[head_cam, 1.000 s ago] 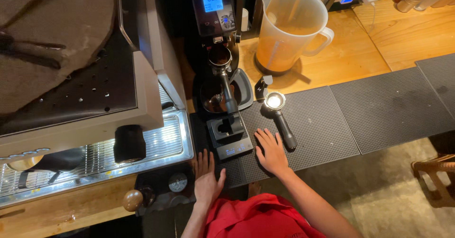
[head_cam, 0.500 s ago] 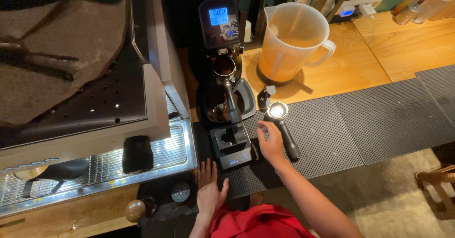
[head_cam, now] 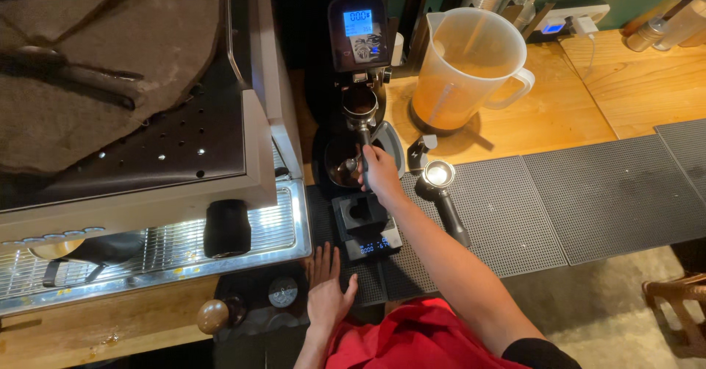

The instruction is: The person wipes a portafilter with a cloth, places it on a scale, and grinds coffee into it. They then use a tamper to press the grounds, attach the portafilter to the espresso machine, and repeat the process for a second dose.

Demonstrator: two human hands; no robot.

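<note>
My right hand [head_cam: 380, 172] is closed around the black handle of a portafilter [head_cam: 359, 112] that rests in the fork of a black coffee grinder [head_cam: 358, 34] with a lit blue screen. Its basket holds dark ground coffee. My left hand [head_cam: 326, 289] lies flat, fingers apart, on the dark mat at the counter's near edge, holding nothing. Between the hands sits a small black scale [head_cam: 365, 227] with a lit display. A second portafilter [head_cam: 442, 193] lies on the grey mat to the right, its basket up.
An espresso machine [head_cam: 162, 163] fills the left, a brown cloth [head_cam: 95, 75] on top and a drip tray [head_cam: 147, 259] below. A translucent jug [head_cam: 468, 67] of orange liquid stands on the wooden counter. A tamper [head_cam: 213, 314] sits by the left hand. Grey mats [head_cam: 603, 192] stretch right.
My right hand rose from the mat beside the second portafilter, crossed over the scale and closed on the handle at the grinder. My left hand stayed flat on the mat.
</note>
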